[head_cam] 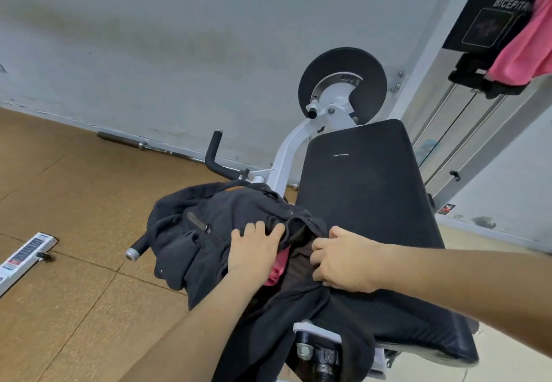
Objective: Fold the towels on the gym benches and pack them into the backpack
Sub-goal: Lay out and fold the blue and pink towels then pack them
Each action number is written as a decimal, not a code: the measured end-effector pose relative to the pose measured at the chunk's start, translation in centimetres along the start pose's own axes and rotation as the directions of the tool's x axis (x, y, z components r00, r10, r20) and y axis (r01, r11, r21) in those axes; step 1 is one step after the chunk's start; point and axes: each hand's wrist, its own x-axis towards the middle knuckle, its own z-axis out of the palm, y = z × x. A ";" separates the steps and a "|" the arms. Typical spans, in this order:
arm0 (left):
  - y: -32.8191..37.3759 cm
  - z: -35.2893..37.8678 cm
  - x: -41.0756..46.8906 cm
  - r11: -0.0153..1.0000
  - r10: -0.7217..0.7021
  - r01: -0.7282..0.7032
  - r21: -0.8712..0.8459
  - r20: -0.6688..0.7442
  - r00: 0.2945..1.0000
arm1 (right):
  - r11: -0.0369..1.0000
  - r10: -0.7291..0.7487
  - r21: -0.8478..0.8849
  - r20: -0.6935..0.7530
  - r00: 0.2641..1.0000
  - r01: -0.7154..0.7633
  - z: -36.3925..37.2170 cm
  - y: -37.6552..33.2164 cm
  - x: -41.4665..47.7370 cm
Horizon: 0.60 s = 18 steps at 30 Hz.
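A dark navy backpack [203, 232] lies slumped on the left edge of a black padded gym bench [364, 190]. My left hand [254, 250] presses flat on the backpack's top flap, fingers spread. Fingers curled, my right hand [343, 262] grips the right edge of the backpack's opening. Between the hands a bit of pink towel [277, 271] shows inside the opening. A second pink towel [528, 41] hangs from the machine at the upper right.
The bench belongs to a white-framed machine with a black round disc [343, 85] and black handles [213, 151]. A weight stack with a black placard [493, 14] stands at right. A bar [143, 144] lies along the wall on the brown floor; a white labelled frame piece [24, 256] is at left.
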 end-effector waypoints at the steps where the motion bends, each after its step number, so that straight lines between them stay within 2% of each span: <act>1: -0.1 0.7 0.0 1.000 -0.024 0.024 0.011 -0.017 1.000 | 1.000 -0.002 0.011 0.031 1.000 0.001 -0.8 0.1 -0.9; 4: 0.0 0.7 0.8 0.999 -0.046 0.046 0.006 0.031 0.998 | 0.992 0.032 0.119 0.138 0.990 -0.048 -4.2 0.5 -4.7; 7: 0.1 -2.5 1.3 0.985 -0.078 0.105 -0.136 0.192 0.978 | 0.891 0.124 0.416 0.159 0.979 -0.180 -7.1 1.4 -9.5; 8: 0.1 -4.0 1.1 0.979 -0.068 0.100 -0.177 0.176 0.982 | 0.824 0.170 0.522 0.143 0.975 -0.220 -7.7 1.6 -11.2; 10: 0.9 -7.1 0.2 0.931 0.006 -0.019 -0.365 -0.037 0.999 | 0.676 0.280 0.684 0.104 0.954 -0.273 -7.7 1.9 -14.3; 11: 1.8 -9.1 -0.9 0.847 0.020 -0.096 -0.523 -0.149 0.989 | 0.607 0.343 0.737 0.094 0.935 -0.297 -7.3 1.9 -15.8; 12: 3.1 -11.3 -2.2 0.703 0.025 -0.157 -0.693 -0.197 0.980 | 0.538 0.404 0.781 0.093 0.910 -0.319 -6.8 1.8 -17.2; 14: 6.3 -15.2 -5.5 0.369 0.134 -0.198 -0.908 -0.158 0.978 | 0.430 0.502 0.835 0.096 0.859 -0.345 -5.1 1.6 -19.5; 15: 7.6 -16.9 -7.2 0.252 0.218 -0.203 -0.946 -0.149 0.965 | 0.389 0.539 0.852 0.099 0.837 -0.351 -4.0 1.6 -20.2; 16: 9.2 -18.3 -8.8 0.182 0.307 -0.229 -0.956 -0.166 0.937 | 0.344 0.576 0.870 0.102 0.811 -0.354 -2.8 1.5 -21.2; 18: 11.6 -20.1 -11.2 0.131 0.413 -0.293 -0.947 -0.216 0.884 | 0.247 0.634 0.915 0.096 0.767 -0.318 0.1 1.4 -22.6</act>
